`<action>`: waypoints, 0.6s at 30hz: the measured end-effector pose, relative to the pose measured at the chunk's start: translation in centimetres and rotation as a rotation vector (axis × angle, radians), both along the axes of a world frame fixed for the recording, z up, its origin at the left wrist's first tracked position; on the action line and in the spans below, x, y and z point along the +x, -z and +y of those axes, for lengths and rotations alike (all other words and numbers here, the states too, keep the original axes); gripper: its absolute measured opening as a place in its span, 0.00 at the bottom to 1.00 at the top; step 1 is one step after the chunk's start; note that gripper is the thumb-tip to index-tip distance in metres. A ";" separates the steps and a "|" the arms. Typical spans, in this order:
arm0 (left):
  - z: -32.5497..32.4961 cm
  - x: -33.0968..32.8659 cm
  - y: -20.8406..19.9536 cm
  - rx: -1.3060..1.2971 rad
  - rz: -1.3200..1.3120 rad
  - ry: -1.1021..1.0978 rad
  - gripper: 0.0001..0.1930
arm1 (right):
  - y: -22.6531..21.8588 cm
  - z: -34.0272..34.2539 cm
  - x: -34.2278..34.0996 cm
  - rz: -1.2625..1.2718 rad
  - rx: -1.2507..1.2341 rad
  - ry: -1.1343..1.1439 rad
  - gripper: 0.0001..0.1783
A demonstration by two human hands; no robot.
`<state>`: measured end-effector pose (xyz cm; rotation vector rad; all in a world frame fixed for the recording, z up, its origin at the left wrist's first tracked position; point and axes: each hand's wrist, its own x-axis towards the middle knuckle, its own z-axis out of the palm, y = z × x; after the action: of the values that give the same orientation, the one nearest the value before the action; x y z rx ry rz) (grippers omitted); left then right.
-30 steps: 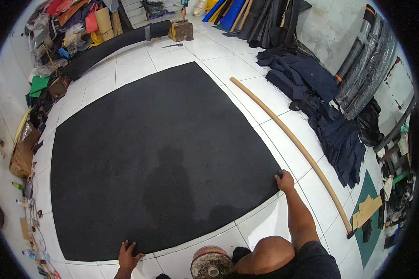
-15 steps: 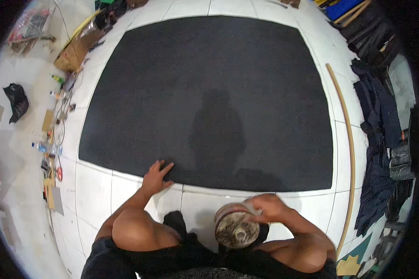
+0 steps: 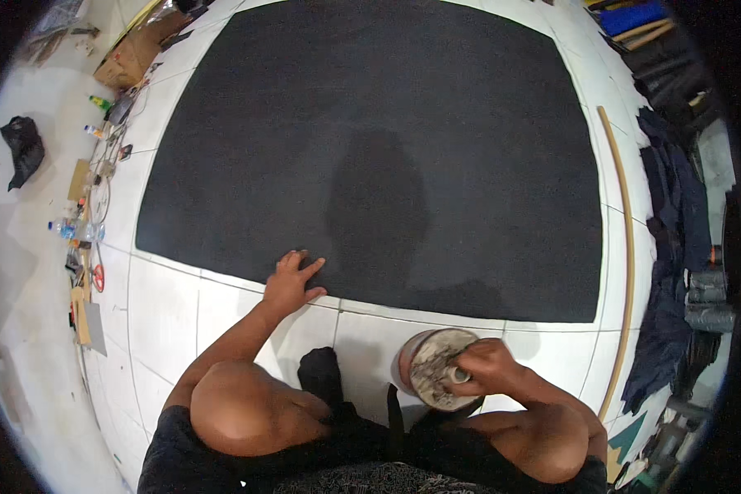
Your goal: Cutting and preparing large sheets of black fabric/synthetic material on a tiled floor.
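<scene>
A large black sheet point(image 3: 370, 90), like cloth, lies flat on the white tiles. My left hand point(image 3: 292, 281) rests at its near edge with fingers spread, the fingertips on the black surface. In front of my right knee is a round drum-shaped thing point(image 3: 432, 368), with a reddish-brown side and a stained, whitish face. A short pale tube-like hub sticks out of that face. Curled fingers of my right hand point(image 3: 490, 366) close around the hub area and cover the right part of the face. Whether something else is inside those fingers is hidden.
A long wooden stick point(image 3: 622, 214) lies right of the sheet, beside a heap of dark cloth point(image 3: 675, 206). Along the left are bottles point(image 3: 62, 226), red-handled scissors point(image 3: 98, 278), cords and a cardboard box point(image 3: 132, 64). My dark-covered foot point(image 3: 321, 372) is near the sheet's front edge.
My right hand has shifted from the drum-shaped thing's upper rim to its hub, and the thing sits higher in view. My left hand remains on the sheet's edge. The whole view has shifted.
</scene>
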<state>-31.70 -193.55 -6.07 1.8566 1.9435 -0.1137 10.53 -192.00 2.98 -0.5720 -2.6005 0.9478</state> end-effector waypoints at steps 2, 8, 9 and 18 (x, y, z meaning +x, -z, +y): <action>-0.3 -1.5 -0.1 0.046 0.021 0.071 0.35 | -1.8 1.2 -1.2 0.082 0.061 0.121 0.17; 0.4 -0.3 1.0 0.023 -0.055 0.105 0.35 | -1.6 5.8 0.4 0.057 0.148 0.454 0.16; 0.5 -0.4 0.8 0.025 -0.047 0.112 0.35 | -1.8 7.2 0.2 0.003 0.113 0.474 0.16; 2.5 0.5 -4.9 -0.273 -0.066 -0.019 0.38 | -4.1 13.8 -2.8 -0.379 -0.215 0.503 0.23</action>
<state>-31.18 -191.10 -1.14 1.6430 1.8003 -0.2929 7.75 -178.24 7.09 -1.5064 -2.4628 1.0199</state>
